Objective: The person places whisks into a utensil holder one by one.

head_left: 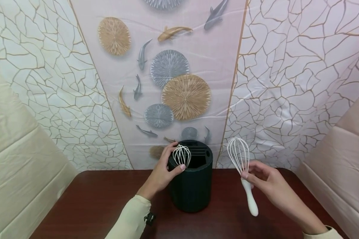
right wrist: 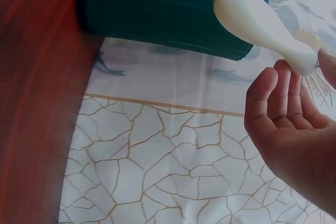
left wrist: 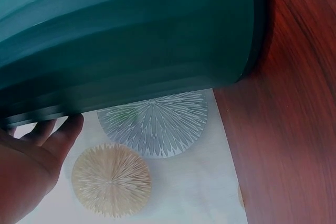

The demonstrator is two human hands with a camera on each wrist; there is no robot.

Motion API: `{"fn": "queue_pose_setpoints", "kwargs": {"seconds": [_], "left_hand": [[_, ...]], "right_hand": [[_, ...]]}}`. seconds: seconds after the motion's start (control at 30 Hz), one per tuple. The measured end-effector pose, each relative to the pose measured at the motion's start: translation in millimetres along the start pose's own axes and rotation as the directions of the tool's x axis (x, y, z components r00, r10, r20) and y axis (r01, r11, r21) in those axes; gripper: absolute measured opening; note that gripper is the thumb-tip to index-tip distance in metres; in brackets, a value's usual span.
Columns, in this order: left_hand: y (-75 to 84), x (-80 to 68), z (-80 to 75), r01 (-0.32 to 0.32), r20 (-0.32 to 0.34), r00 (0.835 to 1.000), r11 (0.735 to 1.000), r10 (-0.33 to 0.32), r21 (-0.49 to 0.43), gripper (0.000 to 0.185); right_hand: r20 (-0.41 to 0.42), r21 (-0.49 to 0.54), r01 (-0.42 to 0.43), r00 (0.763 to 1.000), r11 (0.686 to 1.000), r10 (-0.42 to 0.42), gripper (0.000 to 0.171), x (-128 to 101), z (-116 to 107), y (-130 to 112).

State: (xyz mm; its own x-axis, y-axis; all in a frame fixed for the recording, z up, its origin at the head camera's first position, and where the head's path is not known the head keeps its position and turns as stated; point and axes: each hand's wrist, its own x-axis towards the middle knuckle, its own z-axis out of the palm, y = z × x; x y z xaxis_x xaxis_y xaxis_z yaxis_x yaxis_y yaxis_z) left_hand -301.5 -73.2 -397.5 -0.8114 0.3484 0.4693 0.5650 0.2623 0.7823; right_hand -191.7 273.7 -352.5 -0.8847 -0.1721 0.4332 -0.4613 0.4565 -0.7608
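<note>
1. Nearest the wearer, two pale cream sleeves enter from the bottom edge of the head view, the left one with a small black clip at its cuff.
2. The dark reddish-brown wooden table (head_left: 92,202) spreads under both forearms.
3. The right hand (head_left: 267,184) is raised above the right part of the table and pinches a large white wire balloon whisk with a smooth cream handle (head_left: 245,172) at the neck, where wires meet handle. The wire head stands up and the bulbous handle end hangs down, tilted slightly. In the right wrist view the fingertips (right wrist: 262,90) curl loosely beside the handle, and its rounded end shows against the holder.
4. At the table's middle stands the dark teal ribbed cylindrical utensil holder (head_left: 192,186), upright, with slots and an open compartment in its top.
5. The left hand (head_left: 164,172) wraps the holder's upper left side, thumb laid across the rim and fingers curled round the back edge. The left wrist view shows its fingers (left wrist: 63,135) against the holder wall.
6. A smaller white wire whisk (head_left: 181,155) stands head-up in the holder's open compartment, just beside the left thumb; whether the hand touches it cannot be told.
7. Behind the table hangs a glossy backdrop printed with gold-veined crackle, fish and round fan shapes (head_left: 179,83).
</note>
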Motion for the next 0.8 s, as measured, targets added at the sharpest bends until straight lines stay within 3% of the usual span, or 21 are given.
{"fn": "queue_pose_setpoints", "kwargs": {"seconds": [0.23,0.8], "left_hand": [[-2.1,-0.6,-0.7,-0.001,0.001,1.0,1.0,0.001,0.001,0.057],[-3.4,-0.6,0.0,0.0,-0.002,1.0,1.0,0.0,0.015,0.059]], "right_hand": [[0.012,0.045,0.04,0.999,0.998,-0.04,0.022,7.8,4.6,-11.0],[-0.036,0.036,0.107,0.994,0.994,-0.106,0.026,31.5,13.9,-39.2]]}}
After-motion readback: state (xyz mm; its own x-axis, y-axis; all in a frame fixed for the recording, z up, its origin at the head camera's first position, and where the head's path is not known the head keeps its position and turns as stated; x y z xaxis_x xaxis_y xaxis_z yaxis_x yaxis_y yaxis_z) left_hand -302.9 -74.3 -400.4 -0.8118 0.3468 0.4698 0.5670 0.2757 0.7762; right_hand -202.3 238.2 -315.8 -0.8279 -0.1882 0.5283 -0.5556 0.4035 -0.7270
